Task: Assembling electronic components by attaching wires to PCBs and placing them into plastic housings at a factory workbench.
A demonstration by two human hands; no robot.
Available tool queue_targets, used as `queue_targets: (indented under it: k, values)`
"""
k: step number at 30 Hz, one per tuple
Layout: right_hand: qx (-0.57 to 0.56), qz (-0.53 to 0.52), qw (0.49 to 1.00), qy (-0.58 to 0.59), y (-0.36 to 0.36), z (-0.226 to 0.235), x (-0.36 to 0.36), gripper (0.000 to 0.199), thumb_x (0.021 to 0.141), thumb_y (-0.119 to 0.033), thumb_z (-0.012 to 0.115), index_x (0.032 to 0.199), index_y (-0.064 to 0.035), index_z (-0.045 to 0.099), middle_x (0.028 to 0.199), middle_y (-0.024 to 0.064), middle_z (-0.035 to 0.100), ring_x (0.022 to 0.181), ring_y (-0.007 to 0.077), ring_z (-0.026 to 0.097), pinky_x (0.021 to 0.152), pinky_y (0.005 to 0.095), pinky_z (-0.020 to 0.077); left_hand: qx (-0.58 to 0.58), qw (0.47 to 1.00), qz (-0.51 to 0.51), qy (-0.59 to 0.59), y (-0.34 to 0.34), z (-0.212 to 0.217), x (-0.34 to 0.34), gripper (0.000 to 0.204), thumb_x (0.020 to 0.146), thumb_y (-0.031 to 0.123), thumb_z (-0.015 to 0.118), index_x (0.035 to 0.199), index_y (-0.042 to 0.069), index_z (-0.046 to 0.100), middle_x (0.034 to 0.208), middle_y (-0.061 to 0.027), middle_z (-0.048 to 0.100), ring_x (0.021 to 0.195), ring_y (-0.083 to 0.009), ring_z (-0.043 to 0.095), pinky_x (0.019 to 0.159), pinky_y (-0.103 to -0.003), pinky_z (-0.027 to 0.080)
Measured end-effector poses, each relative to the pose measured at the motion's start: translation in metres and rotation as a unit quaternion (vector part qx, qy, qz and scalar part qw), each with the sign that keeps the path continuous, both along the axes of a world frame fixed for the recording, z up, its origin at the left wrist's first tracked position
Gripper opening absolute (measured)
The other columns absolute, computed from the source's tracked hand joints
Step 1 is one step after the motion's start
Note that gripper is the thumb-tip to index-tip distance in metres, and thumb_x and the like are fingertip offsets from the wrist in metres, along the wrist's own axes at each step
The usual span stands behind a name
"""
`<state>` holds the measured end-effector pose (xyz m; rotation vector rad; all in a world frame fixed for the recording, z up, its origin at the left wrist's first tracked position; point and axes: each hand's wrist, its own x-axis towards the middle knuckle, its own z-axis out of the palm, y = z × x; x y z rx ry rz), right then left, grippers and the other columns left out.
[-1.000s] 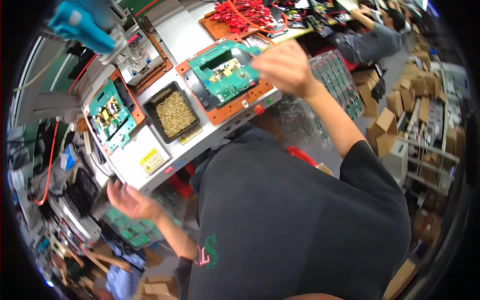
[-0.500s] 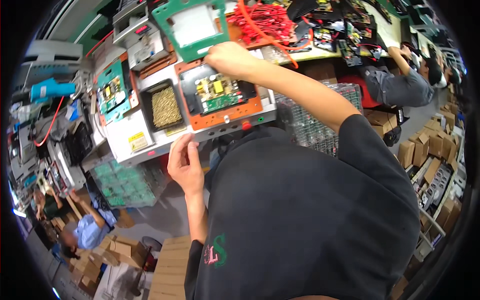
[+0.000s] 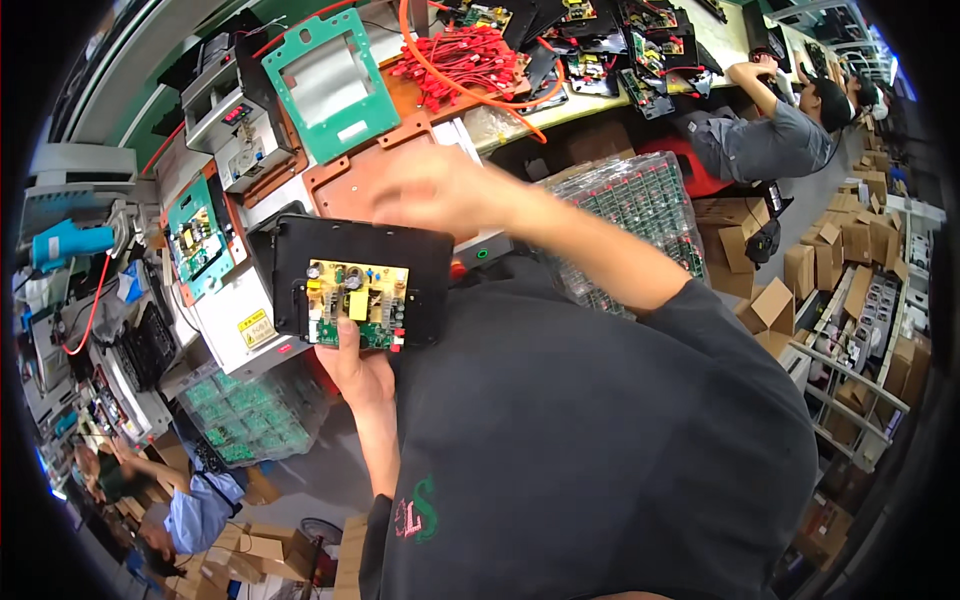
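Left hand [image 3: 360,372] grips the near edge of a black case [image 3: 425,262], thumb on top by the lower rim of the circuit board [image 3: 357,296] lying in it. The case is held up before the person's body, overlapping the front of the bench [image 3: 222,322] in this view. Right hand [image 3: 432,190] is blurred above the orange plate [image 3: 345,184], just beyond the case; whether its fingers are closed or holding anything cannot be told.

Risks, as judged: the visible hold is at one edge, so the far side could dip and the case twist out of the grip. If the board is loose (fastening not discernible), a tilt could let it slide. Thumb pressure so near the parts could bend one. A careless sweep of the right hand could knock the case's far rim.

Appearance: case matt black, shallow, roughly square, with a raised rim. Board smaller than the case, tan above with a green strip along its near side; a bright yellow block near the middle, dark round cans toward the far side, grey metal fins, small red parts at the near right corner.
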<state>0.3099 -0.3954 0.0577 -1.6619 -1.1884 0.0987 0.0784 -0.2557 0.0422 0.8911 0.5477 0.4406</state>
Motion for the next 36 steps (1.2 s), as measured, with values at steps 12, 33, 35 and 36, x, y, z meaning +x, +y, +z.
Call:
queue_targets:
  k: [12, 33, 35, 36]
  values:
    - [-0.156, -0.072, 0.926, -0.337, -0.035, -0.071, 0.217, 0.016, 0.091, -0.014, 0.066, 0.105, -0.0113, 0.073, 0.106, 0.0053, 0.064, 0.101, 0.0269, 0.064, 0.088, 0.0407, 0.0532, 0.053, 0.998, 0.045, 0.000, -0.001, 0.007, 0.005, 0.056, 0.102, 0.019, 0.062, 0.149, -0.002, 0.040, 0.138, -0.0144, 0.058, 0.123, -0.0257, 0.060, 0.105, -0.044, 0.050]
    - [0.119, -0.122, 0.814, 0.555, -0.135, -0.043, 0.065, 0.030, 0.108, -0.024, 0.054, 0.134, -0.0084, 0.056, 0.075, -0.0078, 0.038, 0.055, 0.0025, 0.034, 0.048, 0.0211, 0.0297, 0.073, 0.997, 0.006, -0.025, -0.001, 0.019, 0.031, 0.054, 0.100, 0.012, 0.063, 0.147, -0.003, 0.041, 0.136, -0.0156, 0.058, 0.121, -0.0253, 0.062, 0.102, -0.042, 0.052]
    - [0.064, -0.112, 0.852, 0.508, -0.127, -0.030, 0.057, 0.025, 0.109, -0.025, 0.052, 0.118, -0.0072, 0.066, 0.065, -0.0104, 0.036, 0.051, 0.0004, 0.033, 0.045, 0.0206, 0.0267, 0.087, 0.995, -0.032, -0.025, -0.001, 0.023, 0.039, 0.052, 0.101, 0.011, 0.061, 0.147, -0.001, 0.041, 0.135, -0.0139, 0.059, 0.121, -0.0247, 0.061, 0.101, -0.042, 0.053]
    - [0.047, -0.108, 0.866, 0.486, -0.119, -0.023, 0.046, 0.026, 0.108, -0.026, 0.052, 0.112, -0.0068, 0.069, 0.062, -0.0106, 0.037, 0.050, 0.0001, 0.034, 0.045, 0.0204, 0.0273, 0.093, 0.995, -0.026, -0.014, -0.001, 0.024, 0.043, 0.053, 0.100, 0.010, 0.063, 0.146, -0.001, 0.041, 0.132, -0.0129, 0.060, 0.119, -0.0233, 0.062, 0.100, -0.041, 0.053]
